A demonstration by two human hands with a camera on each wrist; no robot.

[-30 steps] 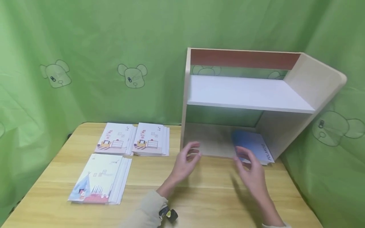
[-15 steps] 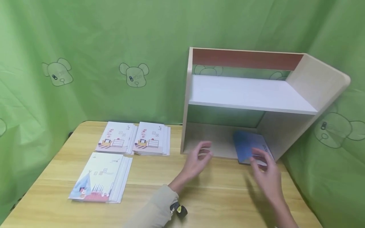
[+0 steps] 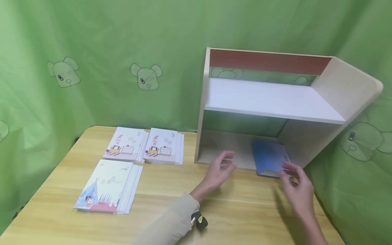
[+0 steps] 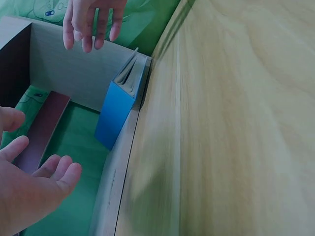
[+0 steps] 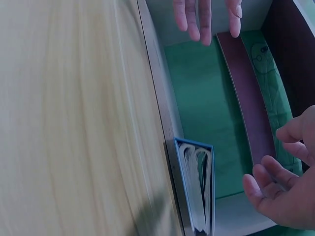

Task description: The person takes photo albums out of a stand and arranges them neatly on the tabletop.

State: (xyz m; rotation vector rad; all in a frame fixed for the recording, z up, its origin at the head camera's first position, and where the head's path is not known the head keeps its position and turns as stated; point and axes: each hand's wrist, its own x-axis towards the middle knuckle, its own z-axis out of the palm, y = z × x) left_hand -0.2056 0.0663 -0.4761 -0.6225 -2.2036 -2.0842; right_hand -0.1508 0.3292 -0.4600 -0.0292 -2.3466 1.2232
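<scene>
A blue-and-white photo album (image 3: 267, 156) lies at the right end of the bookshelf's lower compartment. Its blue spine (image 4: 114, 115) faces left, and page edges (image 5: 197, 179) show in the right wrist view. My left hand (image 3: 218, 172) hovers in front of the lower compartment, left of the album, with fingers loosely bent and nothing held. In the head view my right hand (image 3: 298, 189) overlaps the album's near right corner. The left wrist view shows that right hand (image 4: 96, 22) apart from the album, its fingers hanging loosely and holding nothing.
The two-tier bookshelf (image 3: 275, 100) stands at the table's back right, near a green curtain (image 3: 171, 34). On the left lie three album-like stacks with illustrated covers: a back-left one (image 3: 125, 144), a back-right one (image 3: 162, 146) and a front one (image 3: 105, 185). The wooden table (image 3: 171, 190) extends below.
Both hands have moved to the right in the head view, the right one uncovering more of the album. The album stays on the lower shelf. The head view has shifted slightly.
</scene>
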